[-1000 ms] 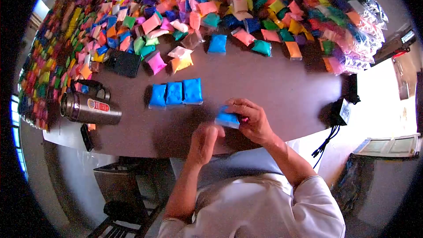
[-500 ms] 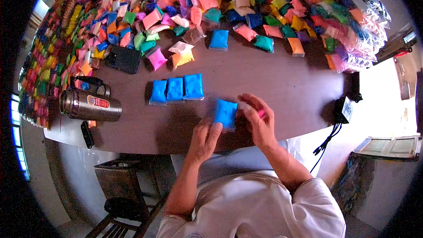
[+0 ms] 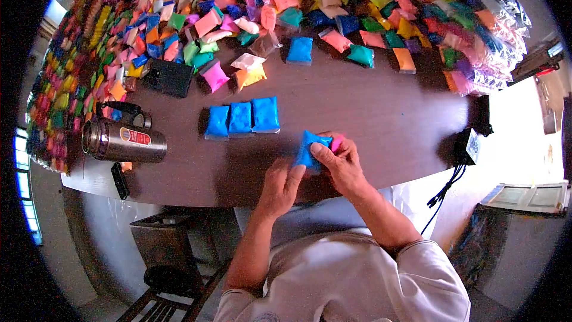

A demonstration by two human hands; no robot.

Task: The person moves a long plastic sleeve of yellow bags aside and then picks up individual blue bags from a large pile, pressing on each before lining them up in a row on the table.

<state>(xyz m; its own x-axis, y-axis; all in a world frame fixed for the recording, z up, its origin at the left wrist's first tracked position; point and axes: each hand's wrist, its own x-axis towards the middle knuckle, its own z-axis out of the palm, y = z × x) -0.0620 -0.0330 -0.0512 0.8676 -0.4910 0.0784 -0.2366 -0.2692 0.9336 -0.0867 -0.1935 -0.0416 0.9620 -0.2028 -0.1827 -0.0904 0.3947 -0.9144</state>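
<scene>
Above the near part of the table, both of my hands hold a small clear packet with blue filling [image 3: 306, 150]. My left hand [image 3: 279, 186] pinches its lower left edge between thumb and fingers. The thumb of my right hand [image 3: 344, 170] presses on the packet's right side, with the fingers behind it. Something small and bright pink shows at the right fingers; I cannot make out what it is. Farther left, three similar blue packets [image 3: 241, 118] lie side by side in a row on the table.
A large heap of colourful packets [image 3: 238, 18] covers the far side of the brown table [image 3: 357, 101]. One blue packet [image 3: 299, 50] lies before it. At left are a steel flask [image 3: 128, 142] and a black box [image 3: 170, 77]. A device with cables [image 3: 471, 146] sits at the right edge.
My right hand has moved left and closed onto the blue packet, which was held by my left hand alone. The packet now looks bent and tilted. The row of three has not moved.
</scene>
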